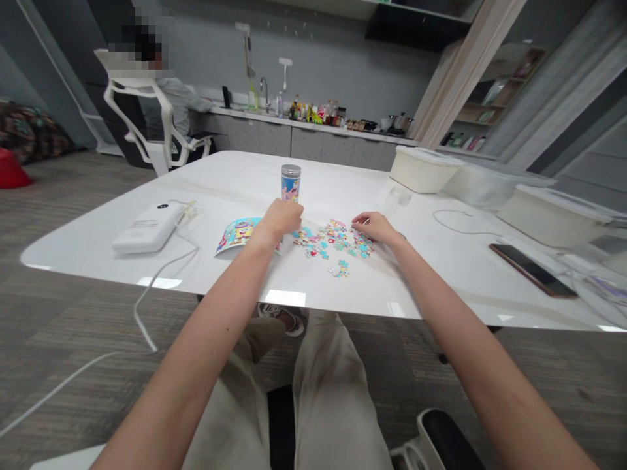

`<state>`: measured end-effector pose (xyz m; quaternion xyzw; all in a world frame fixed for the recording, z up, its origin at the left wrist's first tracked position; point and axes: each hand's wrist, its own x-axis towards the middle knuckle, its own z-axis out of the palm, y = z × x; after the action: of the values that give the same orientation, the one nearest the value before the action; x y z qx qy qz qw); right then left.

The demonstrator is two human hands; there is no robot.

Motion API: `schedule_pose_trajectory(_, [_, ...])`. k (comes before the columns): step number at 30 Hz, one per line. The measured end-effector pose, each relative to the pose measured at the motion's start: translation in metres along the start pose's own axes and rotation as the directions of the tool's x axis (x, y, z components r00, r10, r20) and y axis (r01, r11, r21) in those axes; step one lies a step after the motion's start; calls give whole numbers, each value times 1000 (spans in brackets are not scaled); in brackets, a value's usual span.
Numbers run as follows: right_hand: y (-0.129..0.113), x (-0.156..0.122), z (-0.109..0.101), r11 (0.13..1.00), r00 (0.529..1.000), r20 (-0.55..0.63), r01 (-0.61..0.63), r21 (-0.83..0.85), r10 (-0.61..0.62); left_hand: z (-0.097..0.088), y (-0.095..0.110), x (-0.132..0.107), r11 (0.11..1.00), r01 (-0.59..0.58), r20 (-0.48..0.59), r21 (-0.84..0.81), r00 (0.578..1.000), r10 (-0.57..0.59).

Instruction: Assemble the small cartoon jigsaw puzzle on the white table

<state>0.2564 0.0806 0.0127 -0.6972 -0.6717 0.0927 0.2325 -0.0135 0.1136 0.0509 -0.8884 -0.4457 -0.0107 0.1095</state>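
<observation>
Several small colourful puzzle pieces lie scattered on the white table. My left hand rests at the left edge of the pile, fingers curled down onto the pieces; what they grip is hidden. My right hand lies at the pile's right edge, fingers bent and pinched on the pieces there. A printed picture sheet lies flat just left of my left hand. A small round tin with a cartoon label stands upright behind the pile.
A white power bank with a trailing white cable lies at the left. White lidded tubs stand at the back right, a phone at the right. A person sits in a white chair behind the table.
</observation>
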Motion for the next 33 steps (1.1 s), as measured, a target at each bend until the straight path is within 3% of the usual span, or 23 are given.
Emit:
schedule_pose_trajectory(4, [-4, -1, 4, 1000, 999, -31, 6, 11, -6, -3, -6, -2, 999, 28, 10, -22, 1000, -27])
schedule_pose_trajectory(13, [-11, -4, 4, 998, 998, -63, 33, 62, -29, -1, -7, 3, 989, -117, 28, -88, 992, 120])
schedule_pose_trajectory(17, [-10, -5, 4, 997, 993, -115, 35, 73, -26, -2, -4, 4, 968, -129, 18, -217, 990, 136])
schedule_pose_trajectory(20, [-8, -3, 4, 994, 993, -78, 90, 58, -85, 1, -3, 7, 943, -143, 12, -299, 988, 154])
schedule_pose_trajectory(26, [-8, 0, 4, 985, 985, -4, 172, -6, -172, 14, -4, 14, 964, -203, -106, -171, 977, 187])
schedule_pose_trajectory(33, [-6, 0, 6, 980, 980, -2, 200, -20, -200, 20, 0, 18, 933, -302, -66, -196, 953, 295])
